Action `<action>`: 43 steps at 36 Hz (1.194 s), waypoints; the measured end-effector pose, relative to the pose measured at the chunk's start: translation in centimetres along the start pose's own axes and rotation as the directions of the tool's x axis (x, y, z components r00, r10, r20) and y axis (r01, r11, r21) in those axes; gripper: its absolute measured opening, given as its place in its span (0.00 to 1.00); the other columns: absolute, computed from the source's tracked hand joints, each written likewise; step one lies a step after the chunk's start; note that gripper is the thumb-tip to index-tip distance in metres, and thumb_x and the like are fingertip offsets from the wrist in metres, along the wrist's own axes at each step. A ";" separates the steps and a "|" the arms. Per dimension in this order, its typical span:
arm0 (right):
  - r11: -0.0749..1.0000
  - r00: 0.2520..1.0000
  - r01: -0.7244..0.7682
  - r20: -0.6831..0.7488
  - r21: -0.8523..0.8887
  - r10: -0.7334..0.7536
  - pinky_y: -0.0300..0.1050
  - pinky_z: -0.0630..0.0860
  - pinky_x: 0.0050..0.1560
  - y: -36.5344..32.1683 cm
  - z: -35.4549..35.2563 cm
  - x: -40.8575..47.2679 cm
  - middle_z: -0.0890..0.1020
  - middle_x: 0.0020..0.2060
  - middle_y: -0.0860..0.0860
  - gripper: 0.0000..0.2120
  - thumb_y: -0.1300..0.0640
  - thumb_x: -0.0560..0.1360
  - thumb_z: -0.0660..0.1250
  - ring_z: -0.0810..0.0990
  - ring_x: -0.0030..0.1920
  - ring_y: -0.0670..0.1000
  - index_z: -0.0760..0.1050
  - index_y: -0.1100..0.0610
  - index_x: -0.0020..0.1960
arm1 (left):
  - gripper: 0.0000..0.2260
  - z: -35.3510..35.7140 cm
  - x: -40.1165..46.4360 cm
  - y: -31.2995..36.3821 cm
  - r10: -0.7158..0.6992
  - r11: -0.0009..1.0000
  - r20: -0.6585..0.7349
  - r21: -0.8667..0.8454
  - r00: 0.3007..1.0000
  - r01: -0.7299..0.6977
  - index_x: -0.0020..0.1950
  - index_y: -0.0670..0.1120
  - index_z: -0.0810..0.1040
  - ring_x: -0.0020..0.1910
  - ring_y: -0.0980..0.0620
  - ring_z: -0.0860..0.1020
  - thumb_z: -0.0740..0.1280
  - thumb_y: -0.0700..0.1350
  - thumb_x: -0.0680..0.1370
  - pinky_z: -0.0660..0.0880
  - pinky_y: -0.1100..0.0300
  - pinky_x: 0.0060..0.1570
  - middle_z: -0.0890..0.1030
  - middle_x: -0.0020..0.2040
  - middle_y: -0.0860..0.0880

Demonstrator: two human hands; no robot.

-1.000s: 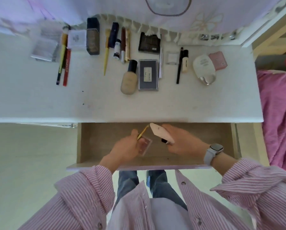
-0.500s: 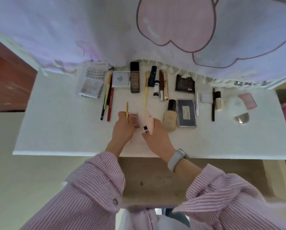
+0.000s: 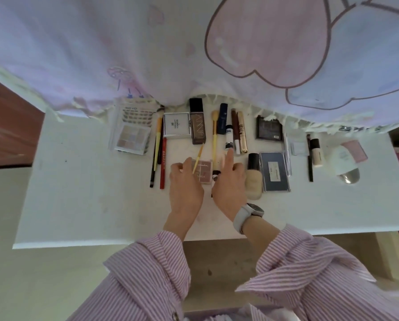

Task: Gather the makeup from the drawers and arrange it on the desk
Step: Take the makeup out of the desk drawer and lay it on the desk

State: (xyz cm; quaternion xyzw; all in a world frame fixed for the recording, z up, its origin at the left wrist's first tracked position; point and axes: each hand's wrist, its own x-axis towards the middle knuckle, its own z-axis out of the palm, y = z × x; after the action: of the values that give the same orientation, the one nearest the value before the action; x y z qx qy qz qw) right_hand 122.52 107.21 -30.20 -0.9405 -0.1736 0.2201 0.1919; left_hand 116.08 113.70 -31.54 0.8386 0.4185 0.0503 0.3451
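Small pink palette lies flat on the white desk, between the red pencil on its left and the long yellow-handled brush on its right. Short yellow-handled brush lies slanted across the palette's left part, tip toward the UNNY bottle.

Left hand rests at the palette's near-left corner; fingers loosely curled, thumb up beside the short brush. Contact with brush or palette: cannot tell.

Right hand just right of the palette, index finger extended toward the small white tube, other fingers folded. A pale tube with a dark cap shows at its left edge, mostly hidden; whether it is gripped: cannot tell. White watch on that wrist.

Foundation bottle and blue compact lie right of the hand. Further makeup lies in a row along the back of the desk, under the fringed cloth
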 end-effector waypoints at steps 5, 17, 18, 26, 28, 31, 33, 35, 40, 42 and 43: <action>0.975 0.985 0.170 0.037 -0.143 -0.166 0.53 0.66 0.61 0.3 -0.8 -0.3 0.56 0.69 0.60 0.42 0.71 0.69 0.64 0.61 0.64 0.62 0.47 0.54 0.75 | 0.22 0.6 -0.4 -0.8 0.067 0.997 0.047 0.022 0.997 -0.068 0.71 0.46 0.65 0.60 0.42 0.66 0.58 0.34 0.77 0.67 0.56 0.55 0.66 0.64 0.42; 0.742 0.827 0.538 0.078 -0.401 -0.557 0.59 0.69 0.64 6.6 0.9 -3.2 0.67 0.68 0.64 0.23 0.62 0.74 0.57 0.66 0.69 0.63 0.66 0.68 0.67 | 0.23 0.9 -4.9 -1.9 0.121 0.991 -0.022 0.060 0.992 -0.120 0.71 0.44 0.65 0.67 0.43 0.65 0.62 0.36 0.76 0.68 0.48 0.62 0.67 0.68 0.42; 0.725 0.825 0.540 0.096 -0.428 -0.557 0.59 0.68 0.65 7.0 1.1 -3.3 0.67 0.69 0.64 0.23 0.61 0.74 0.53 0.66 0.69 0.63 0.65 0.68 0.68 | 0.23 1.1 -5.4 -2.1 0.122 0.988 -0.017 0.097 0.992 -0.120 0.71 0.44 0.65 0.67 0.43 0.65 0.63 0.37 0.76 0.68 0.47 0.61 0.67 0.69 0.42; 0.667 0.774 0.596 0.100 -0.448 -0.625 0.62 0.68 0.64 7.9 -0.9 -3.1 0.73 0.65 0.61 0.25 0.58 0.72 0.50 0.70 0.67 0.61 0.71 0.65 0.64 | 0.21 1.9 -8.4 -1.6 0.158 0.965 -0.070 0.224 0.985 -0.139 0.66 0.42 0.71 0.69 0.37 0.64 0.67 0.37 0.73 0.67 0.42 0.61 0.67 0.69 0.38; 0.631 0.698 0.680 0.063 -0.373 -0.714 0.62 0.66 0.65 9.2 -1.8 -4.6 0.73 0.65 0.60 0.22 0.58 0.72 0.52 0.70 0.67 0.61 0.69 0.63 0.64 | 0.21 2.2 -9.8 -1.1 0.186 0.959 -0.096 0.235 0.978 -0.159 0.65 0.42 0.72 0.67 0.37 0.66 0.68 0.37 0.73 0.68 0.42 0.60 0.68 0.68 0.38; 0.592 0.612 0.764 -0.001 -0.258 -0.791 0.57 0.66 0.67 13.4 -2.7 -7.7 0.75 0.63 0.58 0.17 0.58 0.75 0.54 0.69 0.67 0.58 0.70 0.59 0.61 | 0.20 3.2 -13.0 -0.7 0.227 0.948 -0.120 0.256 0.966 -0.191 0.63 0.43 0.73 0.65 0.38 0.68 0.69 0.37 0.72 0.69 0.43 0.59 0.71 0.66 0.39; 0.602 0.611 0.774 -0.016 -0.197 -0.791 0.54 0.67 0.66 17.7 -2.9 -9.8 0.77 0.59 0.56 0.15 0.59 0.75 0.56 0.70 0.65 0.56 0.74 0.60 0.58 | 0.18 4.4 -15.7 -0.8 0.245 0.942 -0.129 0.266 0.961 -0.205 0.60 0.42 0.75 0.61 0.39 0.71 0.70 0.36 0.71 0.72 0.45 0.56 0.74 0.62 0.40; 0.630 0.642 0.761 0.031 -0.155 -0.766 0.50 0.70 0.60 22.1 -3.0 -11.8 0.79 0.54 0.56 0.14 0.58 0.75 0.57 0.72 0.59 0.54 0.77 0.60 0.55 | 0.15 5.8 -18.5 -1.1 0.228 0.940 -0.095 0.283 0.969 -0.193 0.57 0.42 0.76 0.56 0.39 0.75 0.69 0.38 0.71 0.74 0.47 0.52 0.76 0.57 0.41; 0.657 0.688 0.725 0.284 -0.208 -0.668 0.42 0.77 0.39 31.9 -4.3 -15.5 0.81 0.48 0.51 0.14 0.49 0.74 0.59 0.81 0.43 0.52 0.77 0.55 0.54 | 0.17 10.6 -25.2 -1.6 0.273 0.897 0.185 0.305 0.944 -0.319 0.52 0.48 0.78 0.47 0.48 0.78 0.57 0.57 0.74 0.74 0.51 0.46 0.80 0.50 0.50; 0.630 0.695 0.718 0.338 -0.295 -0.635 0.43 0.78 0.40 34.5 -4.6 -16.2 0.82 0.50 0.49 0.15 0.50 0.70 0.70 0.82 0.44 0.51 0.78 0.54 0.54 | 0.21 12.4 -26.8 -1.9 0.311 0.854 0.271 0.341 0.911 -0.393 0.51 0.52 0.79 0.45 0.52 0.78 0.56 0.63 0.72 0.74 0.54 0.46 0.80 0.48 0.54; 0.627 0.709 0.705 0.340 -0.331 -0.618 0.45 0.79 0.40 35.3 -4.6 -16.3 0.82 0.50 0.50 0.18 0.53 0.66 0.75 0.82 0.44 0.52 0.78 0.54 0.54 | 0.21 13.2 -27.2 -2.2 0.322 0.827 0.299 0.373 0.898 -0.420 0.51 0.53 0.79 0.45 0.52 0.78 0.56 0.64 0.72 0.74 0.55 0.46 0.80 0.47 0.55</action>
State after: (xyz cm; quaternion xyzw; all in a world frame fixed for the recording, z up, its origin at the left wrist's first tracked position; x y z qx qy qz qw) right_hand 119.57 68.65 -36.18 -0.8012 -0.5705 0.1790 0.0253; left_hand 101.99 87.50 -37.28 0.9592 0.2056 -0.0709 0.1806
